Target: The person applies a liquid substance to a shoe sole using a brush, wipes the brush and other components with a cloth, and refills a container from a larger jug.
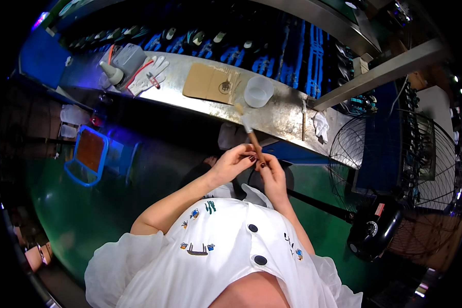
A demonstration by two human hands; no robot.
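A brush (255,144) with a wooden handle and pale bristles points up and away from me, its tip near the bench edge. My right hand (273,180) grips the lower end of the handle between thumb and fingers. Close against the handle's left side, my left hand (234,164) has its fingers pinched together; whatever they hold is hidden. Beyond the bristles, a white translucent plastic tub (258,92) stands on the metal bench (285,119). Left of the tub lies a flat piece of brown cardboard (203,83) with a dark printed mark.
White gloves (148,77) with red-handled snips (153,80), a nozzle bottle (111,73) and a grey container (130,59) sit at the bench's left. Behind runs a line of shoe parts (205,47). A blue-framed stool (89,154) is left, a black fan (377,226) right.
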